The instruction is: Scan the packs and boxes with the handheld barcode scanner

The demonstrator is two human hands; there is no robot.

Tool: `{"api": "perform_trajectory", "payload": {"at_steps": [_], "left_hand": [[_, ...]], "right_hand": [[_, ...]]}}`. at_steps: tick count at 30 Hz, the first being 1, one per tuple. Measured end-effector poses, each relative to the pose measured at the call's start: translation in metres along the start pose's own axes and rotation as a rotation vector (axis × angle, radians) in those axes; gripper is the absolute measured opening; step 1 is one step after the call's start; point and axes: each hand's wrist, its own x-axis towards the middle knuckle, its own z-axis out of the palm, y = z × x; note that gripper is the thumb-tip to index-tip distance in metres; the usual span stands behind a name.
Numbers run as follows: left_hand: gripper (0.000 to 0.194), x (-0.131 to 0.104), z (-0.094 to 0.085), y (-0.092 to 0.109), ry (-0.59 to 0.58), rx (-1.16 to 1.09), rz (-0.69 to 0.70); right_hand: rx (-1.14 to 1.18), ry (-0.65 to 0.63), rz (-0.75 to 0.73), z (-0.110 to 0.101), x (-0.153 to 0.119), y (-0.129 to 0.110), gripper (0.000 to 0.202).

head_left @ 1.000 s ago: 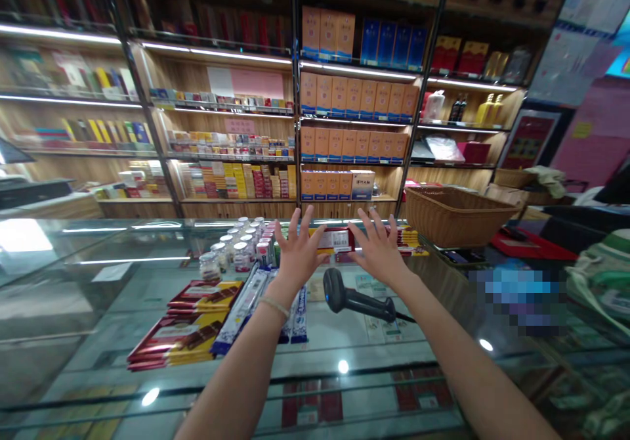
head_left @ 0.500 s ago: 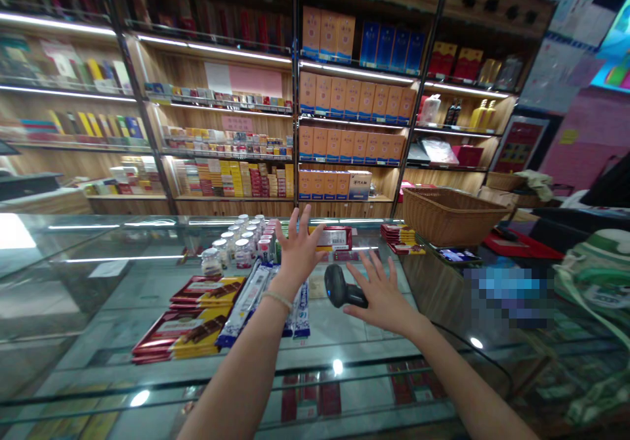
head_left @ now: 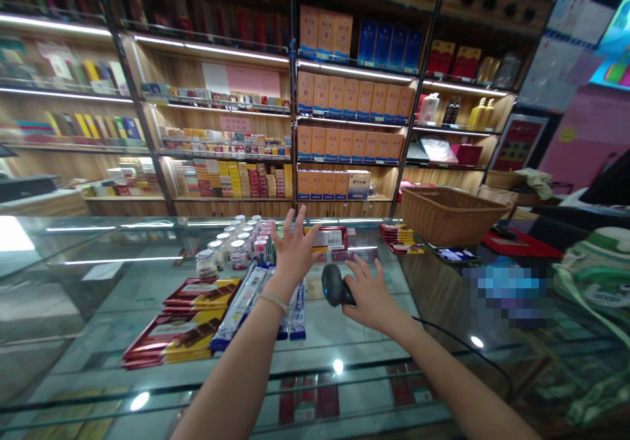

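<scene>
My left hand [head_left: 291, 255] is open above the counter, its fingers spread. Just beyond its fingers, a red and yellow chocolate bar [head_left: 335, 238] shows its barcode; I cannot tell whether the hand touches it. My right hand [head_left: 373, 299] has its thumb and a finger around the handle of a black barcode scanner [head_left: 333, 285], with other fingers stretched out. Blue and white long packets [head_left: 243, 303] lie under and beside my left wrist. Stacked chocolate bars [head_left: 189, 331] lie left of them, and several small lidded jars [head_left: 239, 255] stand behind.
The glass counter [head_left: 344, 335] runs across the front. A small stack of chocolate bars [head_left: 401, 238], a phone [head_left: 455, 255] and a wicker basket [head_left: 450, 215] are at the right. The scanner's cable [head_left: 462, 341] trails across the right side. Shelves of boxes [head_left: 349, 141] line the back.
My right hand has moved left and closed its thumb and a finger around the scanner's handle. My left hand stays spread in nearly the same place. The view has shifted slightly.
</scene>
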Motion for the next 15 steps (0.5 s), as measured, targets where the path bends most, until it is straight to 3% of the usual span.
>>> {"api": "perform_trajectory", "payload": {"at_steps": [6, 15], "left_hand": [[0.063, 0.001, 0.002, -0.001, -0.013, 0.024, -0.018], [0.065, 0.0, 0.01, -0.006, -0.004, 0.07, -0.046]], "right_hand": [[0.043, 0.049, 0.093, 0.003, 0.002, -0.001, 0.035], [0.117, 0.187, 0.307, -0.021, -0.008, 0.007, 0.036]]}}
